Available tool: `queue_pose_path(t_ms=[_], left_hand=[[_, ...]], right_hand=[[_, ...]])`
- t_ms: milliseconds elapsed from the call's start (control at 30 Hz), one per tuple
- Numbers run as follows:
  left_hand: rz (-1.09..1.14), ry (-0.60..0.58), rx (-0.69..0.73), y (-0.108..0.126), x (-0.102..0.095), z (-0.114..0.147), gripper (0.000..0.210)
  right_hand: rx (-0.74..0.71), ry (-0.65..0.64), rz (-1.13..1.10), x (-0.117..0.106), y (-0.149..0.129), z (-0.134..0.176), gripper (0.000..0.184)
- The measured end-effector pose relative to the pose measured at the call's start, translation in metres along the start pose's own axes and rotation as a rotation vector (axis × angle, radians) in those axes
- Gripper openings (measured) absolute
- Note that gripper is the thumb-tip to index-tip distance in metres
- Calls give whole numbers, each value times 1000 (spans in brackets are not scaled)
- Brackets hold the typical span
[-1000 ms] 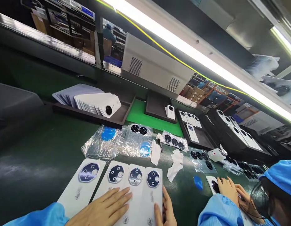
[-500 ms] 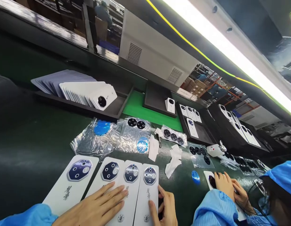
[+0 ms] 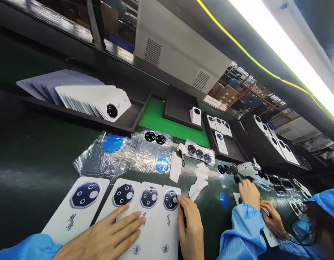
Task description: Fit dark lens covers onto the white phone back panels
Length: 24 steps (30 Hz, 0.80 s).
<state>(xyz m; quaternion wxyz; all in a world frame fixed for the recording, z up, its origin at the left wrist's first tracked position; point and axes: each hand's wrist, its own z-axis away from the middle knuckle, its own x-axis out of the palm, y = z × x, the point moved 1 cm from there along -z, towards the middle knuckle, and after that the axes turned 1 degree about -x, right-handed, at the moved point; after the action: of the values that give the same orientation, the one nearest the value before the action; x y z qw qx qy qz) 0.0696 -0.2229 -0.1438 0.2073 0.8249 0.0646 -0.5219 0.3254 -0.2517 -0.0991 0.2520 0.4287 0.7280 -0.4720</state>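
Observation:
My left hand (image 3: 107, 233) lies flat with fingers spread over white panels with rounded corners. These look like phone back covers, each bearing a dark blue octagonal plate with round holes. Under it are a left-middle panel (image 3: 113, 209) and a middle panel (image 3: 153, 231), side by side. At the edge of the right panel (image 3: 169, 242), my right hand (image 3: 192, 225) has its index fingertip touching the right side of the octagonal plate (image 3: 170, 199). Thumb and index are apart; the other fingers are partly hidden. Another panel (image 3: 77, 216) lies separately at far left.
Behind are clear plastic bags (image 3: 153, 159) with black discs, white wipes (image 3: 200, 180), and a black tray (image 3: 134, 119) of stacked panels. More trays (image 3: 234, 151) stand at right. A co-worker's hands (image 3: 250, 198) work on a panel beside a blue disc (image 3: 223, 199).
My right hand has moved up the right panel's edge, its index finger now at the octagonal plate. The panels sit closer together. A co-worker's hand has risen from their panel. The view has shifted slightly.

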Motion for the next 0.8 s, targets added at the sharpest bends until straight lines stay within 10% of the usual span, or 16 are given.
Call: queue_pose_path(t_ms=[433, 800], left_hand=[[-14, -57, 38, -1, -8, -4, 42], [28, -30, -3, 1, -14, -7, 41]], right_hand=[[90, 201, 64, -112, 130, -121, 27], [48, 137, 28, -108, 113, -127, 28]])
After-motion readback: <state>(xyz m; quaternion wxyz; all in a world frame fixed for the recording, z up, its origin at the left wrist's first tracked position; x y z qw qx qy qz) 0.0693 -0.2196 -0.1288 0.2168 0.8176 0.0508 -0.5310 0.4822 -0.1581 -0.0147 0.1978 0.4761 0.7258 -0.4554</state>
